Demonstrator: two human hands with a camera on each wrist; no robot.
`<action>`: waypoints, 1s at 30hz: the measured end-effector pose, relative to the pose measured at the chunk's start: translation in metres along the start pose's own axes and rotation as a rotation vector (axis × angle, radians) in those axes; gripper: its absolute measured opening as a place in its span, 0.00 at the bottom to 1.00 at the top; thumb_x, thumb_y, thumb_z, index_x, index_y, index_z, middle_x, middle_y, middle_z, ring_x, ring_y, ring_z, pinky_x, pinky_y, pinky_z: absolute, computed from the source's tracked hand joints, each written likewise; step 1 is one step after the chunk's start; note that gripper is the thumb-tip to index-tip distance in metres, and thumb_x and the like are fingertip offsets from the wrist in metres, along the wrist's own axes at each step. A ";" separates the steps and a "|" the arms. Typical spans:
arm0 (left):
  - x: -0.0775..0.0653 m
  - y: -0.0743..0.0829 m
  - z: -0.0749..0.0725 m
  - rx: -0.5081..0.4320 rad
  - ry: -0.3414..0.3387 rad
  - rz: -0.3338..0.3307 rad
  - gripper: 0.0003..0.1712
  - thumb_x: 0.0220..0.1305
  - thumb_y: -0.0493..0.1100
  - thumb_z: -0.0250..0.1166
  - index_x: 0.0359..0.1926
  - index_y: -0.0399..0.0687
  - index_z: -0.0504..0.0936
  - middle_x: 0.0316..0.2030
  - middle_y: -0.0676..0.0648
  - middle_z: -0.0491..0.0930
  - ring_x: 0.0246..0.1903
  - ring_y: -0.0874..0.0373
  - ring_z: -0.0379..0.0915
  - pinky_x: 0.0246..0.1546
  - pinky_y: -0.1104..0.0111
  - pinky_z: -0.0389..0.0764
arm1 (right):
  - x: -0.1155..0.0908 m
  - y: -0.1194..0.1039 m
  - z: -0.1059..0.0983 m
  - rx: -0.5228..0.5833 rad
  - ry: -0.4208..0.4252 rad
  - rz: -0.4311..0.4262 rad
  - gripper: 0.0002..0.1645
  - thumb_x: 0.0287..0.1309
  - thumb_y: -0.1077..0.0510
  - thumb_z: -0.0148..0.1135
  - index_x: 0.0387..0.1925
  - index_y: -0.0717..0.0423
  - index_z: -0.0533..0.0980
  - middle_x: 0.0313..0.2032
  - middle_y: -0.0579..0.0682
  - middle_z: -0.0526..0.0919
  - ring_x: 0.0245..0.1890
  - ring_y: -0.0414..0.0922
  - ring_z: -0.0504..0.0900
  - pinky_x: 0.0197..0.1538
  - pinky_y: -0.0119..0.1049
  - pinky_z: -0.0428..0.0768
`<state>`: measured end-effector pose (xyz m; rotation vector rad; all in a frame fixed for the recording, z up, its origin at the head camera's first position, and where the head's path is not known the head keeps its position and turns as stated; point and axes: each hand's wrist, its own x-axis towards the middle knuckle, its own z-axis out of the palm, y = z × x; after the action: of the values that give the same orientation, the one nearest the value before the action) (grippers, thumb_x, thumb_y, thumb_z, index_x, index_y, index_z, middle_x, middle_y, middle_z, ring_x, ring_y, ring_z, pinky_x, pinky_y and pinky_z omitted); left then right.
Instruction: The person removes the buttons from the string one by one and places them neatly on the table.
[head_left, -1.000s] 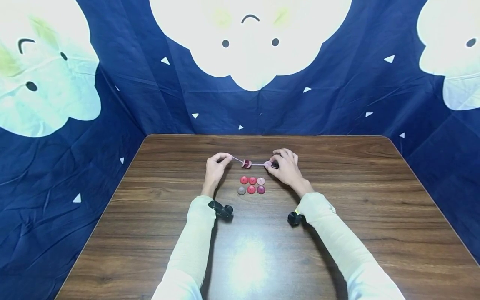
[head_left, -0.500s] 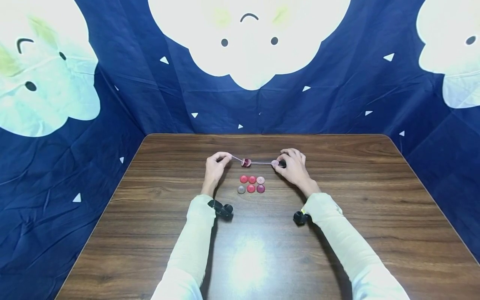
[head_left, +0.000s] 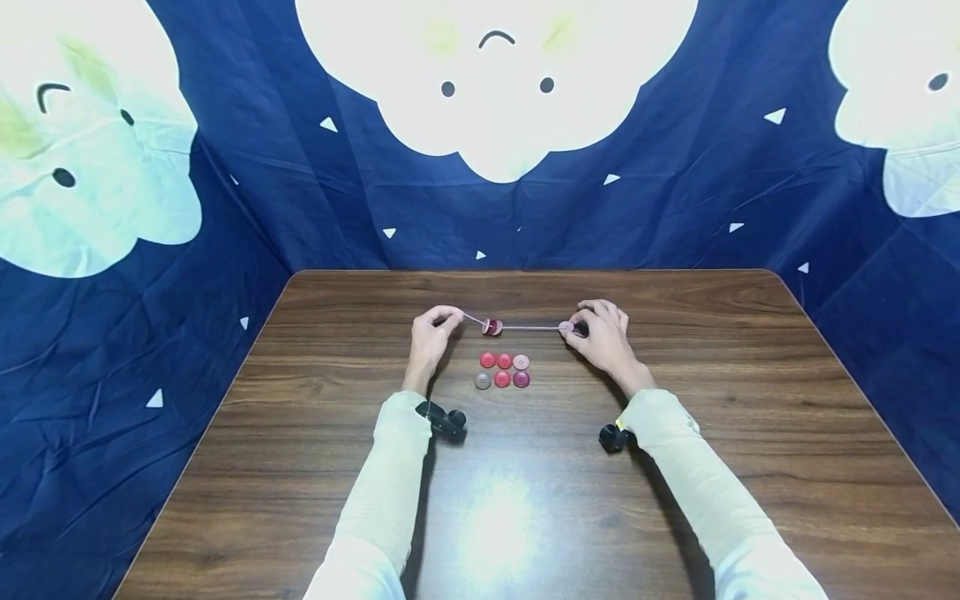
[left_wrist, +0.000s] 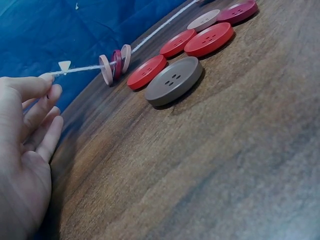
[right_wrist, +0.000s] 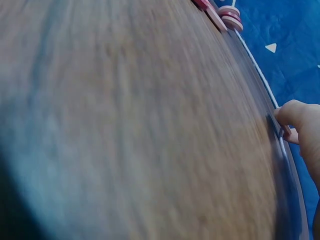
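A person seated or standing at a brown wood-grain worktop (head_left: 315, 467) holds a thin pale-lilac cord (head_left: 532, 327) between two bare hands. The left hand (head_left: 429, 337) pinches one end section between thumb and index finger, its other fingers loosely bent below, as the left wrist view shows. The right hand (head_left: 606, 340) grips a round pale-pink button (head_left: 566, 327) between thumb and forefinger, with the cord running up to it and on past the fingers; whether it passes through the button's holes cannot be made out.

Between the hands, a small stack of three round buttons (head_left: 492, 327), two pink with a maroon one in the middle, stands on edge, threaded on the cord nearer the left hand. From the left fingers the cord slopes down to the stack, then runs straight across to the right hand.

On the near side of the cord, six round four-hole buttons lie flat in two rows of three. The far row, from left, holds a red button (head_left: 487, 360), a second red button (head_left: 505, 361) and a pale-pink one (left_wrist: 204, 20); the near row, a grey-brown button (left_wrist: 173, 81), a third red button (left_wrist: 209, 39) and a magenta button (head_left: 521, 379).

Pale sleeves (head_left: 390, 475) cover both forearms, and a dark-blue fabric backdrop (head_left: 480, 212) printed with white clouds and small triangles encloses the worktop.
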<state>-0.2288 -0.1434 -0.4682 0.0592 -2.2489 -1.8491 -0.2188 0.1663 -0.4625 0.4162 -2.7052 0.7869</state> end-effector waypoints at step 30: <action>0.000 0.000 -0.001 -0.010 0.000 -0.007 0.07 0.58 0.41 0.68 0.36 0.42 0.85 0.37 0.43 0.84 0.37 0.62 0.75 0.43 0.72 0.74 | -0.011 0.031 -0.024 -0.013 0.043 0.078 0.15 0.55 0.49 0.65 0.35 0.58 0.79 0.56 0.58 0.75 0.62 0.58 0.61 0.60 0.60 0.52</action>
<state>-0.2289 -0.1443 -0.4683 0.0660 -2.2420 -1.8637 -0.2145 0.2072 -0.4616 0.2890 -2.6988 0.7899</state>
